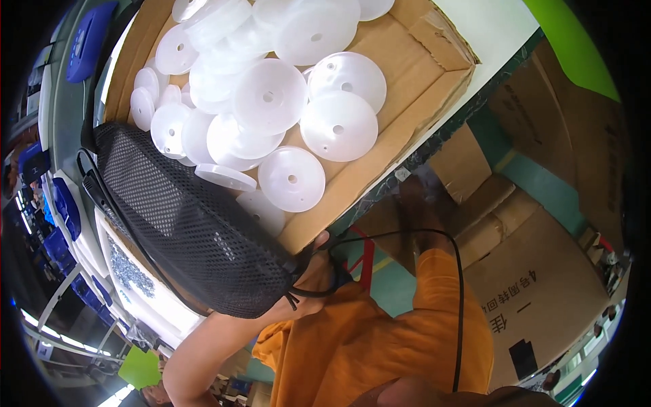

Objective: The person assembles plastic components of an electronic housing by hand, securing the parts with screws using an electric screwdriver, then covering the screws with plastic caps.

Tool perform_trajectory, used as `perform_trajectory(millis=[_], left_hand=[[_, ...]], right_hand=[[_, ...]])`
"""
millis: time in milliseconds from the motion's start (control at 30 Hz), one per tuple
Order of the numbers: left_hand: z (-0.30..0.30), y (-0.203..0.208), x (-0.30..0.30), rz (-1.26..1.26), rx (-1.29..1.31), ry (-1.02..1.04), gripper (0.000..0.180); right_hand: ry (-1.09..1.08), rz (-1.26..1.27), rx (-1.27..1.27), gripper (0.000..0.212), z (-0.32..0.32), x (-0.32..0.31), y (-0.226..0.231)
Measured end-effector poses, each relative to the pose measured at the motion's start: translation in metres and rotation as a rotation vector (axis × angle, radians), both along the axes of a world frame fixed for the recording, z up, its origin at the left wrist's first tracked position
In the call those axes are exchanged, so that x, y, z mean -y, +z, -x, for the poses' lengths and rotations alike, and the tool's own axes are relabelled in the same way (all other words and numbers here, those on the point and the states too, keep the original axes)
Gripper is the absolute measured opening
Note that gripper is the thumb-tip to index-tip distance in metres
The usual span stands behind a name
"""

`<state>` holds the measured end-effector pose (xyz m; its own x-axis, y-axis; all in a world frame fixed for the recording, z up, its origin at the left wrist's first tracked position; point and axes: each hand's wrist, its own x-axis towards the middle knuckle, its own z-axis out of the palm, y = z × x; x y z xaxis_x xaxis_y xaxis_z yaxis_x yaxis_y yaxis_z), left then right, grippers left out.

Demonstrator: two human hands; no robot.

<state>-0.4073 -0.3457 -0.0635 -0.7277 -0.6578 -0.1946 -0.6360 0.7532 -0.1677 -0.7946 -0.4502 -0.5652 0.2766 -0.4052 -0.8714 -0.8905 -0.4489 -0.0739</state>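
Note:
A black mesh pouch (193, 230) with a drawstring end lies slanted across the near left side of a cardboard box (380, 176). My left hand (313, 275) is closed at the pouch's lower right end, thumb upward by the box corner; its other fingers are mostly hidden behind the mesh. Many translucent white plastic discs (270, 96), each with a centre hole, are heaped in the box beyond the pouch. A thin black cable (460, 298) loops from beside my left hand down to the lower edge. No right hand can be made out; a limb below the orange cloth is in deep shadow.
The box rests on a white table, whose dark edge (434, 139) runs diagonally to the right. Below stand large cardboard cartons (542, 292) on a green floor (542, 186). Blue bins (64, 210) and a blue device (91, 41) are at the left.

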Motion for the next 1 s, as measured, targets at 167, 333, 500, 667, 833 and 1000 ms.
perform_trajectory(millis=[167,333,500,667,833,1000], left_hand=[[0.002,-0.010,0.000,-0.014,0.004,0.045,0.016],[0.008,-0.023,-0.001,0.065,-0.071,0.078,0.016],[0.007,-0.017,-0.007,-0.051,0.066,0.145,0.016],[0.005,-0.018,-0.014,-0.063,0.090,0.192,0.016],[0.009,-0.016,-0.014,-0.081,0.121,0.235,0.016],[0.017,-0.013,-0.012,-0.036,0.063,0.245,0.016]], right_hand=[[0.066,0.011,0.065,0.067,0.029,-0.017,-0.034],[0.110,0.073,0.332,0.058,0.125,0.019,-0.071],[0.259,0.026,0.068,0.051,0.018,-0.022,-0.051],[-0.206,-0.402,0.576,0.056,0.039,0.024,-0.018],[0.386,0.027,0.172,0.060,-0.024,-0.028,-0.024],[0.260,0.022,0.214,0.054,0.030,-0.005,-0.057]])
